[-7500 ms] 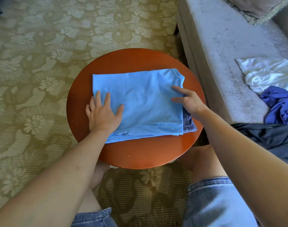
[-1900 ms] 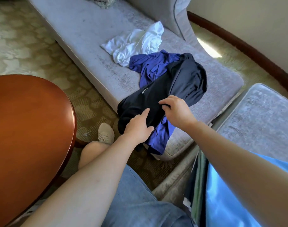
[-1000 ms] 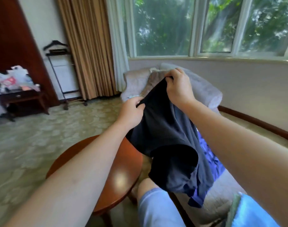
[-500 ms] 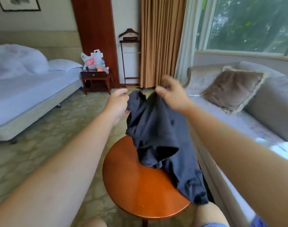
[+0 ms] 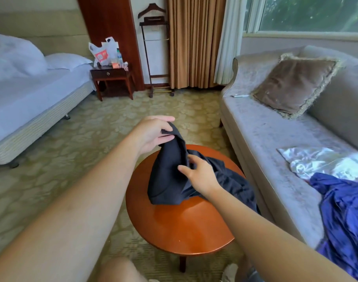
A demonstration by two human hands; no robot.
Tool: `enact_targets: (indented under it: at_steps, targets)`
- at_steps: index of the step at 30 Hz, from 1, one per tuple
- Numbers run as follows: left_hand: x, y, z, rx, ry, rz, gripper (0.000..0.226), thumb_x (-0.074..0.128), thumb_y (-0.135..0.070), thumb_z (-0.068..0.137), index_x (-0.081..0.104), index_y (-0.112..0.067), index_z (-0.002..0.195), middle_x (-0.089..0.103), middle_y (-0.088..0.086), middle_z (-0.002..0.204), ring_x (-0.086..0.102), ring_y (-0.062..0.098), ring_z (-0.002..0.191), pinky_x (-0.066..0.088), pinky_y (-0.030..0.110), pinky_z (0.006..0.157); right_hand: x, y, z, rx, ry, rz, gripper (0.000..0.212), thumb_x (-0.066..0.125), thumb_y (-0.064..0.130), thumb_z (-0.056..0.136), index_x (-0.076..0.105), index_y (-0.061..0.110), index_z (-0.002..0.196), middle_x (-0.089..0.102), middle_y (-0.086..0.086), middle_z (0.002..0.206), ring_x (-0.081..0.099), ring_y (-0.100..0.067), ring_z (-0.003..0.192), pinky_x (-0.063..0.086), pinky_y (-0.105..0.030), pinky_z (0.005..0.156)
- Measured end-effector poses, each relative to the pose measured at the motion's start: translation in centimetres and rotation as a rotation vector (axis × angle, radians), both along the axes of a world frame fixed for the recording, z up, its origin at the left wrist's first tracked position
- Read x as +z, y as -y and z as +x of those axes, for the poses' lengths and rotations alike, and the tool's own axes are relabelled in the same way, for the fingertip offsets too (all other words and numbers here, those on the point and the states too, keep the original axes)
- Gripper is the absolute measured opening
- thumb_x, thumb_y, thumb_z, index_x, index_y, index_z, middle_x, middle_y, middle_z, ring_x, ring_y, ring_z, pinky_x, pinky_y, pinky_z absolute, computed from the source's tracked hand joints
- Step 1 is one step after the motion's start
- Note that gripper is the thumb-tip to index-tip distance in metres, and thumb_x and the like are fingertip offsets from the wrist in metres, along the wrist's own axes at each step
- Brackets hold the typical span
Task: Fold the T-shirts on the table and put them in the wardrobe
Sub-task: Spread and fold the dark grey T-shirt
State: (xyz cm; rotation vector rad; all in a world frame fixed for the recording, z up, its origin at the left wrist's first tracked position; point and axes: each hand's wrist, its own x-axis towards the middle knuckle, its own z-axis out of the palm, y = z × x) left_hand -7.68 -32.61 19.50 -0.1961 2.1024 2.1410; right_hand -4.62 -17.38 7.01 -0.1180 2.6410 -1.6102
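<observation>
The left hand [image 5: 153, 134] is raised, thumb and fingers pinching the top edge of a dark navy T-shirt [image 5: 167, 180] so the cloth hangs down from it in a bunched peak. The right hand [image 5: 200, 175] is lower and just to the right, its fingers curled into a fold in the middle of the same garment, thumb stretched out across the fabric.

Below both hands the lower part of the dark navy T-shirt rests crumpled on a round, glossy reddish-brown wooden table [image 5: 180, 228], and its right side trails over the table's edge beneath the right forearm.

Right of the right hand stands a long pale grey upholstered sofa [image 5: 263, 135]. On its seat lie a crumpled white garment [image 5: 320, 161] and, nearer the person, a rumpled bright blue garment [image 5: 344, 212]; the two touch. Farther along the seat a brown fringed cushion [image 5: 294, 84] leans against the backrest.

Left of the left hand, across the patterned olive carpet [image 5: 72, 151], is a bed with white sheets [image 5: 31, 96]. Beyond the hands stand a dark wooden nightstand [image 5: 111, 76] carrying a white plastic bag [image 5: 103, 51], a wooden valet stand [image 5: 155, 47] and tan curtains [image 5: 194, 41].
</observation>
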Motion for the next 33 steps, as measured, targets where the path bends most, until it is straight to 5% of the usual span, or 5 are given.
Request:
enact_targets:
  at_steps: [3,6,18,21,33]
  targets:
    - [1.0,-0.2,0.6,0.038,-0.095,-0.098,0.053,0.045,0.022,0.083,0.061,-0.006,0.126,0.044,0.003,0.124,0.047,0.021,0.113,0.056,0.032,0.087,1.3,-0.8,0.3,-0.104,-0.1,-0.012,0.037,0.056,0.019,0.096,0.046,0.01,0.061,0.047,-0.002,0.053,0.042,-0.016,0.051,0.033,-0.031,0.055]
    - [1.4,0.7,0.8,0.147,-0.155,-0.339,0.056,0.052,0.018,0.083,0.058,-0.009,0.132,0.048,0.004,0.124,0.052,0.02,0.107,0.055,0.031,0.09,3.4,-1.8,0.8,-0.181,-0.127,-0.081,0.026,0.046,0.018,0.1,0.055,0.012,0.076,0.054,-0.003,0.052,0.052,-0.011,0.039,0.041,-0.021,0.048]
    - [6.1,1.0,5.1,0.185,-0.472,-0.872,0.02,0.052,-0.027,0.098,0.068,-0.016,0.092,0.064,0.003,0.103,0.059,0.025,0.104,0.041,0.029,0.082,17.4,-4.4,1.6,-0.328,-0.558,-0.031,0.017,0.043,0.016,0.1,0.051,0.015,0.085,0.055,-0.001,0.087,0.05,-0.017,0.08,0.034,-0.026,0.071]
    - [9.7,0.2,7.0,0.273,-0.581,-0.865,0.027,0.045,-0.03,0.101,0.066,-0.013,0.098,0.054,0.009,0.119,0.051,0.027,0.11,0.036,0.028,0.088,21.8,-4.5,2.8,-0.35,-0.718,-0.01,0.016,0.042,0.012,0.1,0.049,0.011,0.085,0.049,-0.002,0.095,0.044,-0.015,0.08,0.028,-0.018,0.07]
    - [18.4,-2.8,13.0,0.308,-0.843,-0.533,0.029,0.051,-0.032,0.099,0.062,-0.01,0.082,0.046,-0.006,0.064,0.044,0.01,0.06,0.033,0.026,0.059,32.3,-6.7,6.5,-0.469,-0.86,-0.077,0.014,0.041,0.015,0.1,0.049,0.011,0.089,0.053,-0.005,0.097,0.046,-0.018,0.087,0.029,-0.022,0.071]
